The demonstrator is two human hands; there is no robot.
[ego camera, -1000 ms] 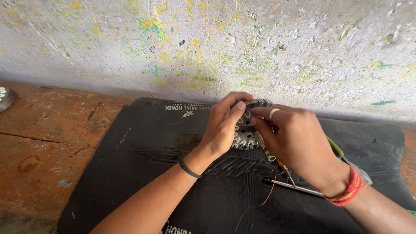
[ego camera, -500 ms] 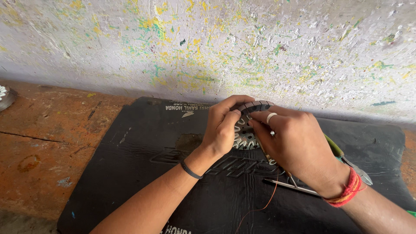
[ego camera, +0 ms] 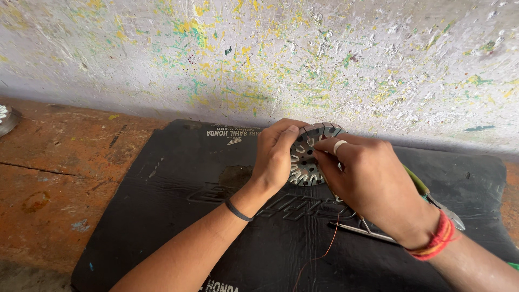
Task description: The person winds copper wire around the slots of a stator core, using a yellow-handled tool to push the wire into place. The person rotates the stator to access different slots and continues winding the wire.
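**Both hands on a slotted metal disc above a black mat**

The left hand (ego camera: 277,157) grips the left edge of a round, grey metal disc (ego camera: 307,158), its fingers curled over the rim and the thumb lying along the near side. The disc has a ring of narrow slots around a hollow centre and is held tilted up on edge, its face turned toward the camera, just above the mat (ego camera: 162,216) and close to the wall (ego camera: 324,54).

The right hand (ego camera: 373,186) meets the disc from the right. Its fingertips are pinched together against the slotted face near the upper right of the ring; a pale ring sits on one finger. What the fingertips pinch is too small to tell. A thin copper wire (ego camera: 331,238) trails down from under this hand and curls across the mat.

Under the right wrist lie pliers (ego camera: 432,197) with a green handle and a thin metal rod (ego camera: 359,231), both flat on the mat. The mat is black rubber and rests on a worn, rust-brown bench (ego camera: 48,178). The wall behind is white, flecked with yellow and green paint. A black band circles the left wrist, red threads the right.
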